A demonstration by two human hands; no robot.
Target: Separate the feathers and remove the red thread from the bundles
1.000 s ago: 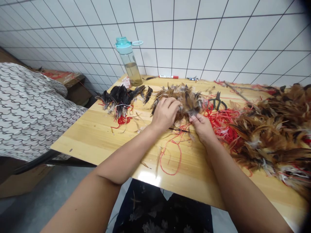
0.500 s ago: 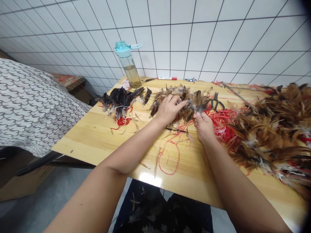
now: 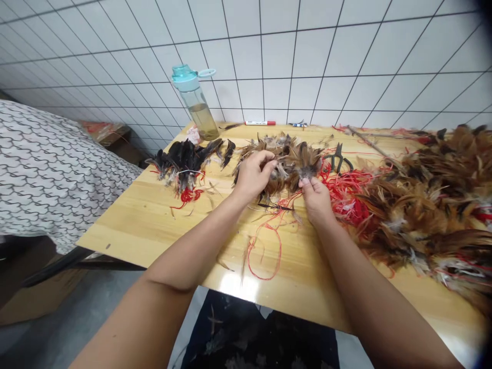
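Observation:
A loose pile of brown feathers (image 3: 292,159) lies in the middle of the wooden table (image 3: 154,215). My left hand (image 3: 251,177) is curled, its fingertips pinching into the left side of that pile. My right hand (image 3: 315,197) is closed on a small bunch of brown feathers (image 3: 307,169) held by their quills. Red string (image 3: 269,241) loops on the table just below both hands.
A large heap of brown feathers (image 3: 430,205) with red cord (image 3: 348,195) fills the right side. Black feathers (image 3: 184,156) lie at the left. Pliers (image 3: 338,156), a water bottle (image 3: 194,102) and a marker (image 3: 259,123) sit near the tiled wall. A person in a patterned garment (image 3: 49,174) is at the left.
Both hands have shifted slightly left and stayed in the brown feather pile. The left fingers have curled in from a more extended pinch. The camera view has drifted a little.

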